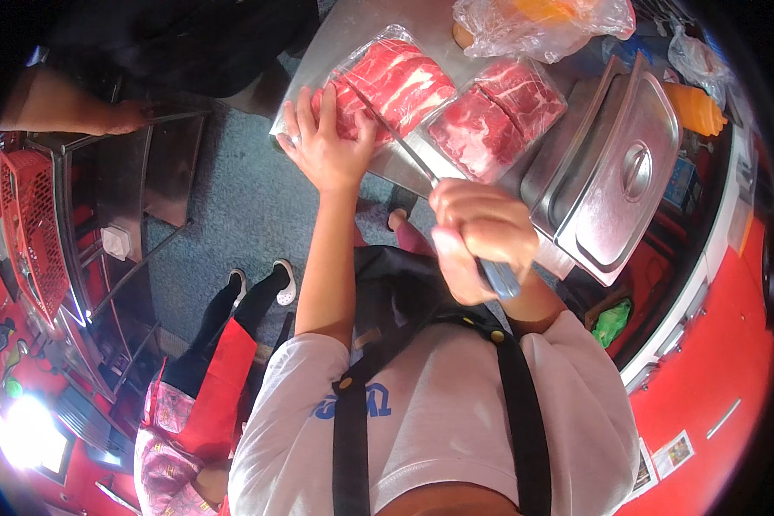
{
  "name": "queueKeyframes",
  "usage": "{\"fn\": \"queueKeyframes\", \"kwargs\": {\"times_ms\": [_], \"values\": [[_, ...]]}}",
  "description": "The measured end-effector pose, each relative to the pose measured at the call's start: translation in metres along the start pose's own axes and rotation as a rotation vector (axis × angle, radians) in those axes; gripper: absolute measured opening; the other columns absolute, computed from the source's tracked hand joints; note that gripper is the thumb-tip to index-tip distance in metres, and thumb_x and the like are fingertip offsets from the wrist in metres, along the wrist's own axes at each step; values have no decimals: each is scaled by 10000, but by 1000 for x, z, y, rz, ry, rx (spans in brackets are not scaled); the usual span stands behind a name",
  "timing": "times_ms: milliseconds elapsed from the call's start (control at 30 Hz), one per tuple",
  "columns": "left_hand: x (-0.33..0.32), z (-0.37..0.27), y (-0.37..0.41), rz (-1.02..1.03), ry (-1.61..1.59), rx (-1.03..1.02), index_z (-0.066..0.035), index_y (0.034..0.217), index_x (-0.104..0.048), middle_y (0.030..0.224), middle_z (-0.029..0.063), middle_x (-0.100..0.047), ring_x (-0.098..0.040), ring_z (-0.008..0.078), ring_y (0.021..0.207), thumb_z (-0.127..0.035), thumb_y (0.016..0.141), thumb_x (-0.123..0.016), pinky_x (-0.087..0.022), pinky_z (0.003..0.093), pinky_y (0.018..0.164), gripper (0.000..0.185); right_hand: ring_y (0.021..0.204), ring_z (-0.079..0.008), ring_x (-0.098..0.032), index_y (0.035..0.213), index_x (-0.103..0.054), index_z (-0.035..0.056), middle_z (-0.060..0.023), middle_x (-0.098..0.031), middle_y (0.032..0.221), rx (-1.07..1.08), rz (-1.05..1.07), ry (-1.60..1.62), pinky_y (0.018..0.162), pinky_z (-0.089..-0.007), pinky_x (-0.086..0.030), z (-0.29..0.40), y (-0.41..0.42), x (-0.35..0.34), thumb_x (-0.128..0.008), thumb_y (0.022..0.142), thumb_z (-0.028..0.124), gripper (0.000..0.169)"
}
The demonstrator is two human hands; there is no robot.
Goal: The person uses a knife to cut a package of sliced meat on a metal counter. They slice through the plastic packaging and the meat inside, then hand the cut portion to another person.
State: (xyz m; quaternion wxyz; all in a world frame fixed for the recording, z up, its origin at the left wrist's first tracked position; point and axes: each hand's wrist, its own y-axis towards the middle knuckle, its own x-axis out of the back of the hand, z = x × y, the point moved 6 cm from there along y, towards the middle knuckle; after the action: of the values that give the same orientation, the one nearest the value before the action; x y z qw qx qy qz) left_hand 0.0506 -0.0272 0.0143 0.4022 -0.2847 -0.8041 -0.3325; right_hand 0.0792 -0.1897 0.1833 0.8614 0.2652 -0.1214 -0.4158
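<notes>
In the head view my right hand (484,235) grips the blue-grey handle of a long knife (407,147). Its blade runs up and left across a pack of raw marbled meat slices (400,84) in clear film. My left hand (332,142) presses its spread fingers on the near left end of that pack, left of the blade. How deep the blade sits in the meat cannot be told. Right of it lies a second film-wrapped pack of red meat (484,122), with a dark gap between its two portions. Both packs rest on a steel table (326,48).
Lidded steel pans (632,187) stand at the table's right, beside an orange bottle (693,109). A clear plastic bag (545,29) lies at the far edge. A co-worker in a red apron (216,380) stands at left; another person's arm (71,106) reaches over a steel rack (122,187).
</notes>
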Motion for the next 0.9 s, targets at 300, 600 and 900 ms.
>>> {"fn": "queueKeyframes", "kwargs": {"times_ms": [300, 600, 900], "values": [[2, -5, 2, 25, 3, 7, -176, 1221, -662, 1365, 97, -525, -392, 370, 1341, -339, 725, -675, -231, 642, 1077, 523, 423, -229, -401, 566, -343, 22, -91, -415, 527, 52, -50, 122, 432, -336, -345, -5, 8, 2, -592, 717, -133, 329], [1, -1, 2, 1, -18, -12, -166, 1236, -655, 1383, 120, -514, -393, 388, 1340, -345, 736, -669, -227, 640, 1080, 531, 432, -190, -385, 628, -323, 35, -54, -417, 535, 191, -5, 105, 463, -360, -411, -4, 19, -2, -514, 802, -65, 277], [2, -3, 3, 14, -19, -18, -167, 1239, -653, 1392, 123, -507, -387, 389, 1346, -356, 735, -667, -226, 632, 1088, 538, 478, -254, -417, 563, -347, 34, -84, -412, 570, 278, 69, -83, 453, -336, -349, -40, 16, -19, -633, 682, -133, 352]]}}
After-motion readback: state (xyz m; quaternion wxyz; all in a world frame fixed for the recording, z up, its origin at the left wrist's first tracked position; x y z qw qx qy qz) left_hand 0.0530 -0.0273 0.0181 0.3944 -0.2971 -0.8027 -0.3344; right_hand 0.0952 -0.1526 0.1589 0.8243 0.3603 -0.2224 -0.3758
